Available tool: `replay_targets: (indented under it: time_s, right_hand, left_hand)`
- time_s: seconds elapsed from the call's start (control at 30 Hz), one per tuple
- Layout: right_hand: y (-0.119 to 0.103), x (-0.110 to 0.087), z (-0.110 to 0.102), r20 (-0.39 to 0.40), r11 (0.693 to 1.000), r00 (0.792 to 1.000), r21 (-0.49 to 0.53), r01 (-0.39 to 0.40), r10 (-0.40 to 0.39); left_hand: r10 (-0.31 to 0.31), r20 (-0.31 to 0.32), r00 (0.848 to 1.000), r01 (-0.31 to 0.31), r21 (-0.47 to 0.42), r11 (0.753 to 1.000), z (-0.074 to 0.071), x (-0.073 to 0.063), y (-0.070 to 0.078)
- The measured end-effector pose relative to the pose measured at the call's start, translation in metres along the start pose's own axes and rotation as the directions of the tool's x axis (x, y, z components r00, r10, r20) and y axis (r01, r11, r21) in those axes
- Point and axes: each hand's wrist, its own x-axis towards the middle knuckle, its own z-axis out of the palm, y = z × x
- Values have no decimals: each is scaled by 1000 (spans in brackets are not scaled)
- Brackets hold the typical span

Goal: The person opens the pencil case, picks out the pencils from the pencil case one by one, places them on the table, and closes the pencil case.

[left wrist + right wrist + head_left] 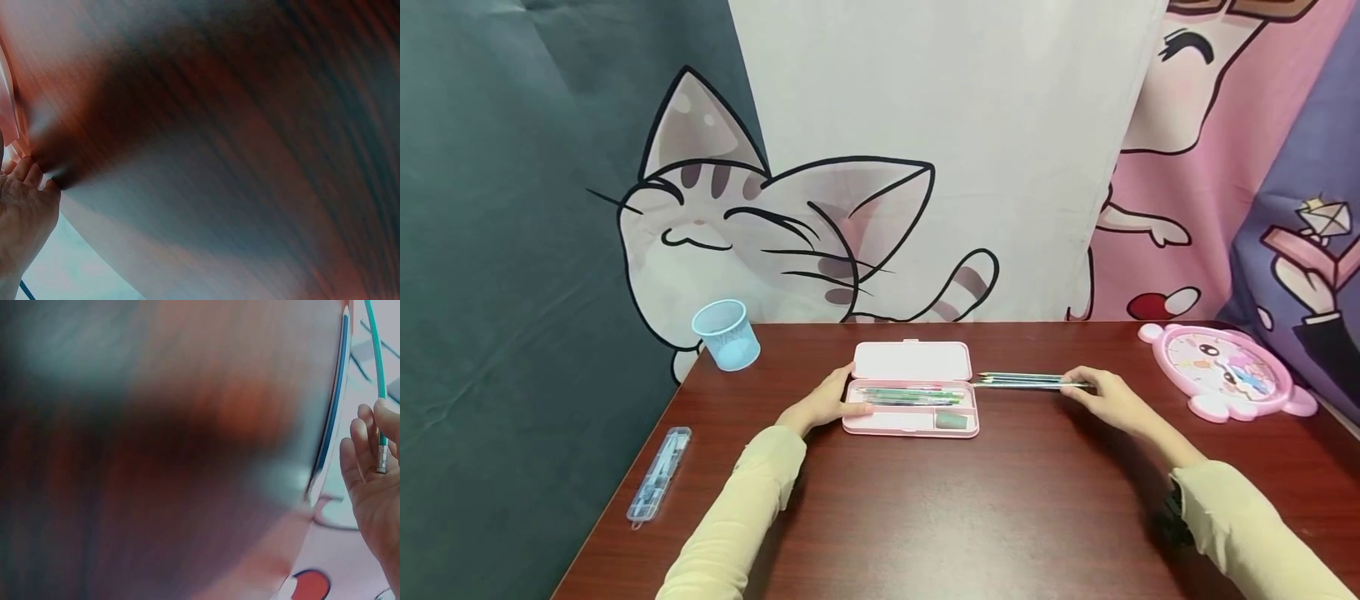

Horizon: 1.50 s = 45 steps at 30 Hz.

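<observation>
An open pink pencil case (887, 432) lies on the table with its lid laid back. Several pencils fill its long upper compartment, and a grey-green eraser (951, 420) sits in the lower right one. My left hand (823, 405) grips the case's left end, thumb over the edge. In the left wrist view only part of that hand (28, 206) shows. To the right of the case, my right hand (1099, 395) pinches a green pencil (377, 356) near its metal-capped end. Beyond it a few more pencils (1011, 377) lie on the table, including a blue one (334, 394).
A light blue mesh cup (735, 346) stands at the back left. Nearer on the left lies a clear narrow plastic box (658, 475). A pink animal-shaped clock (1221, 372) rests at the back right. A printed cloth (1030, 125) hangs behind the table's far edge.
</observation>
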Motion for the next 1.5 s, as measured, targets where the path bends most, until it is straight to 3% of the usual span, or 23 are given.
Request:
replay_targets:
  time_s: [0.3, 0.63, 0.93, 1.1, 1.27, 1.5]
  right_hand:
    - [27, -21, -9, -42, 998, 999, -70, -10, 7]
    - [26, -12, -9, -80, 988, 992, -123, 91, -101]
    - [18, -3, -5, -88, 975, 993, -217, 55, -75]
    - [11, 3, -3, -82, 981, 995, -192, 37, -54]
    - [0, 12, 6, -79, 988, 995, -142, 55, -67]
    - [-23, 29, 30, -52, 995, 995, -59, 81, -84]
  left_hand:
    - [5, -1, 1000, -5, -4, 1000, -1, -1, 1]
    - [13, -6, 1000, -13, 4, 1000, 0, 2, -2]
    - [57, -9, 998, -57, -38, 998, 1, 1, -6]
    - [42, -3, 999, -42, -47, 998, 1, 1, -6]
    - [-13, 7, 1000, 14, -40, 999, 0, 2, -3]
    - [-13, 5, 1000, 13, -3, 1000, 1, 1, 0]
